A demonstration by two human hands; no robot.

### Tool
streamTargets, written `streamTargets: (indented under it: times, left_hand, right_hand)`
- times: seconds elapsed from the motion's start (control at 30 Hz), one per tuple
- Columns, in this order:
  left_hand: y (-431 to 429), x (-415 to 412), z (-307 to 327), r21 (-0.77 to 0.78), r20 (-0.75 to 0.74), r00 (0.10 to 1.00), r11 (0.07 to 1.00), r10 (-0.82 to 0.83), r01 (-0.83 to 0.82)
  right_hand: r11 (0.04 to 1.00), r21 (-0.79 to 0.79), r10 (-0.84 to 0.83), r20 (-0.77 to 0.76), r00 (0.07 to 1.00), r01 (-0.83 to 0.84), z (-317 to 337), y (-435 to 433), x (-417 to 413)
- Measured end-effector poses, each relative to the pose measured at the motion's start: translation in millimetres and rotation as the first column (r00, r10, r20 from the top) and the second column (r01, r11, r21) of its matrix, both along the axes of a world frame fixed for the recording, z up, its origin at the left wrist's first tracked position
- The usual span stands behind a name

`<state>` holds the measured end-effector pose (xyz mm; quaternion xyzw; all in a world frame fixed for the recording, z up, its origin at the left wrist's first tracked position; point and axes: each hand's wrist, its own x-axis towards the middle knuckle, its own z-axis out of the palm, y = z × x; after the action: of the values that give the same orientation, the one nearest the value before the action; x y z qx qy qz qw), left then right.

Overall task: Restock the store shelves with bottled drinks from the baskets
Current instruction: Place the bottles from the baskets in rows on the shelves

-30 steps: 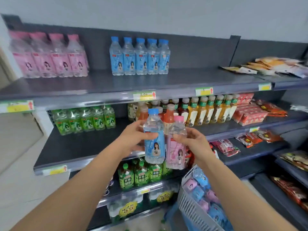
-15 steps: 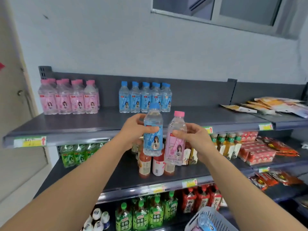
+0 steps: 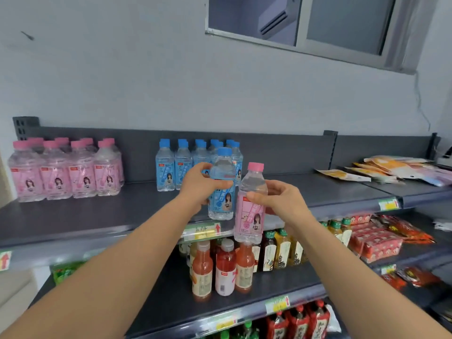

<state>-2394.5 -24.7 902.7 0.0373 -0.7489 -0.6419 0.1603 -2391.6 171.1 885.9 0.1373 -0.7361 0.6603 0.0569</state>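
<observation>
Head view. L hand (image 3: 200, 184) grips 1 blue bottle (image 3: 221, 192) round its upper body, thumb in front, fingers curled behind. The bottle is upright w/ its blue cap on, base low over the front of the top shelf (image 3: 97, 216); can't tell if it touches the board. R hand (image 3: 281, 199) holds 1 pink bottle (image 3: 249, 216) at the shoulder, thumb in front, fingers wrapped behind. It is also upright, pink cap on, lower than the blue one and in front of the shelf's edge, its base level w/ the caps on the shelf below. The 2 held bottles are side by side, touching or nearly so.

Top shelf, left: pink group (image 3: 66, 177), 4 bottles in the front row + 4 more caps behind, so 8. Centre: blue group (image 3: 181, 167), just behind L hand, 5 across the front, partly covered by hand and held bottle; more caps behind, count unclear. Right: a loose pile of flat snack bags (image 3: 391, 170).

Middle shelf (image 3: 281, 282): 3 juice bottles (image 3: 225, 267) close together at the front. Behind and to the right are tea bottles (image 3: 282, 250) w/ green caps, at least 5, showing either side of the R forearm, then red snack packs (image 3: 374, 248). Far left are green bottles (image 3: 66, 270), blurred, no count.

Lowest shelf in view: 3 red-label bottles (image 3: 298, 321). Above it all, 1 window (image 3: 342, 28).
</observation>
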Motion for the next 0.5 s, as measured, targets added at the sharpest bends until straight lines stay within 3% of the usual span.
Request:
streamTargets:
  times: [0.23, 0.5]
  left_hand:
    - [-2.2, -79.9, 0.0, 0.025, -0.012, 0.999, 0.999, -0.047, 0.047]
    - [16.0, -156.9, -17.3, -0.081, 0.005, 1.000, 0.997, 0.019, -0.019]
  right_hand:
    - [0.998, 0.014, -0.063, -0.008, 0.998, 0.063, 12.7, -5.5, -44.2]
    - [0.997, 0.032, -0.075, -0.023, 0.997, 0.075, 21.2, -7.1, -80.3]
